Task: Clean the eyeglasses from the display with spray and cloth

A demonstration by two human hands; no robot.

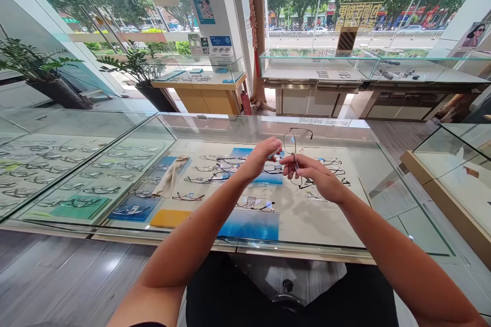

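Observation:
A pair of thin-framed eyeglasses (290, 141) is raised above the glass display case (326, 135), turned upright with one lens over the other. My right hand (316, 176) pinches it near the middle of the frame. Close beside it on the left is my left hand (262, 158), its fingers curled together. Something small and pale may be at those fingertips, but I cannot make it out. Under the hands, several more eyeglasses (255, 203) lie inside the case, some on blue sheets (251, 226).
A beige cloth (171, 176) and a yellow pad (170, 218) lie left of the hands. More cases with frames extend left. Another glass case (456, 163) stands right. Across the aisle are low showcases (318, 69), potted plants (138, 66) and a fire extinguisher (246, 102).

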